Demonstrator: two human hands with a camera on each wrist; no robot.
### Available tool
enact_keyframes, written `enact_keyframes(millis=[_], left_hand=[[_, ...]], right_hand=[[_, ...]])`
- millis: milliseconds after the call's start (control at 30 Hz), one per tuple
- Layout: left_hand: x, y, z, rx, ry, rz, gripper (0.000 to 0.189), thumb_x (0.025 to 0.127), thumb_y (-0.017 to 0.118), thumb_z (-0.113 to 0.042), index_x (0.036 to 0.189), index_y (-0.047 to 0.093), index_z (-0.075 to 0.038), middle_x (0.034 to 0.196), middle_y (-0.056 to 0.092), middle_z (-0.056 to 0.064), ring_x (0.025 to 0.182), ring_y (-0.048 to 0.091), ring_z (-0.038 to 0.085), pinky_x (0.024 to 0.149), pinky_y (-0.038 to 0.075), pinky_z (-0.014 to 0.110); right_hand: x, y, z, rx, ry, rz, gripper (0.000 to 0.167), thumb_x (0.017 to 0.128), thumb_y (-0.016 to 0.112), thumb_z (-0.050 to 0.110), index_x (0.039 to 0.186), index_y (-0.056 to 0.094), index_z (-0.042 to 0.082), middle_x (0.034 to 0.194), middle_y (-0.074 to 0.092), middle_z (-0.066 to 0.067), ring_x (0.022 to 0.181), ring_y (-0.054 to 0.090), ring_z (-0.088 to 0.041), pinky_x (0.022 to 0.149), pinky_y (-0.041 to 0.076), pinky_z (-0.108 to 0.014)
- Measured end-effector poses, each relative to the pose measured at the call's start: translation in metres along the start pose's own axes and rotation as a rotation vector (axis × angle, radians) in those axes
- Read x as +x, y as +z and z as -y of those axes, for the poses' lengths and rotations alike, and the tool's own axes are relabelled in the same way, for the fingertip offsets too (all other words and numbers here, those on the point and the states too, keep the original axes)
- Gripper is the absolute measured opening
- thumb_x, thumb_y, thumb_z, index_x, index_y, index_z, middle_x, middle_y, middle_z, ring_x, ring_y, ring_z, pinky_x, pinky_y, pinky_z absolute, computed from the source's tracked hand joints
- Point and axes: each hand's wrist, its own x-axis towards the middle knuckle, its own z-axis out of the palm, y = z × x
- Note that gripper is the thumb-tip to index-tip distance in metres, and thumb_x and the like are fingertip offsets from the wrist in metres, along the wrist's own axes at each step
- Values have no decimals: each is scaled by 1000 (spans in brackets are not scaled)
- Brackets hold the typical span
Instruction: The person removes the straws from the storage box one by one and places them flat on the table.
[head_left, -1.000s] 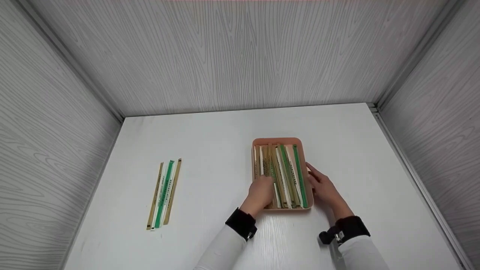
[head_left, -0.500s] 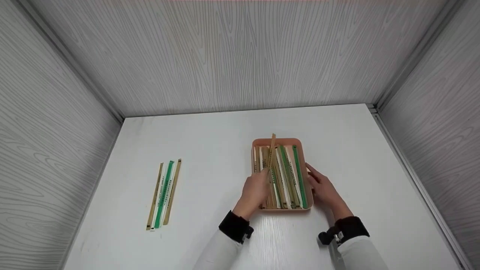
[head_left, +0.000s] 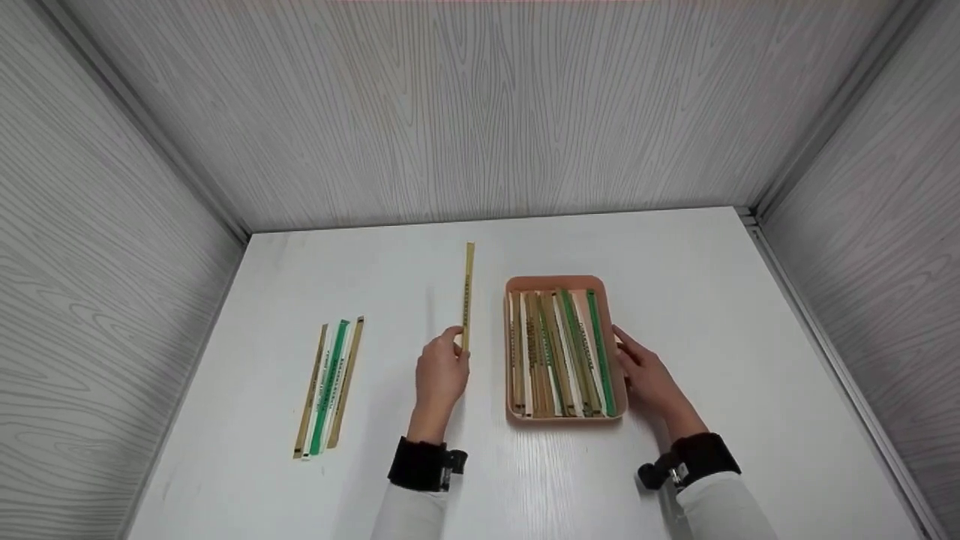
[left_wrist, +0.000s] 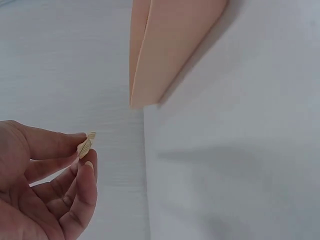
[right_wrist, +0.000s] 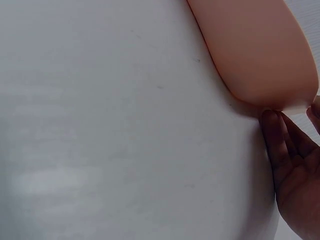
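Observation:
In the head view my left hand (head_left: 442,375) pinches a long, thin tan wrapped stick (head_left: 468,292) near its lower end, left of the tray. Dark print runs along the stick, and it points away from me. The left wrist view shows its crimped end (left_wrist: 86,145) between thumb and fingers. My right hand (head_left: 652,379) touches the right side of a peach-coloured tray (head_left: 555,283) with extended fingertips. In the right wrist view, those fingers (right_wrist: 272,130) meet the tray's outer wall (right_wrist: 265,55). Several tan, white and green sticks (head_left: 566,352) lie lengthwise inside the tray.
On the left of the white table (head_left: 420,262), several sticks (head_left: 330,386) in tan, white and green lie side by side, slightly slanted. Grey wood-grain panels (head_left: 480,112) stand behind the table and along both sides.
The left hand has lifted the tan wrapped stick out of the tray and carried it left over the table. The right hand and tray have stayed put.

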Motion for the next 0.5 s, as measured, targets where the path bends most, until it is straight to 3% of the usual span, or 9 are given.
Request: enact_keyframes(millis=[267, 500], left_hand=[[-8, -29, 48, -1, -176, -64, 37, 88, 68, 0, 125, 63, -2, 82, 66, 8, 66, 62, 21, 57, 50, 38], [-19, -50, 85, 34, -247, -124, 35, 90, 65, -2, 126, 62, 1, 82, 66, 11, 66, 61, 24, 57, 48, 40]], right_hand=[[0, -1, 1, -38, 0, -2, 53, 107, 41, 31, 157, 24, 28, 148, 43, -16, 114, 54, -28, 85, 48, -37], [-1, 0, 3, 62, 11, 14, 52, 107, 41, 27, 157, 26, 27, 150, 41, -18, 113, 55, -30, 78, 50, -34]])
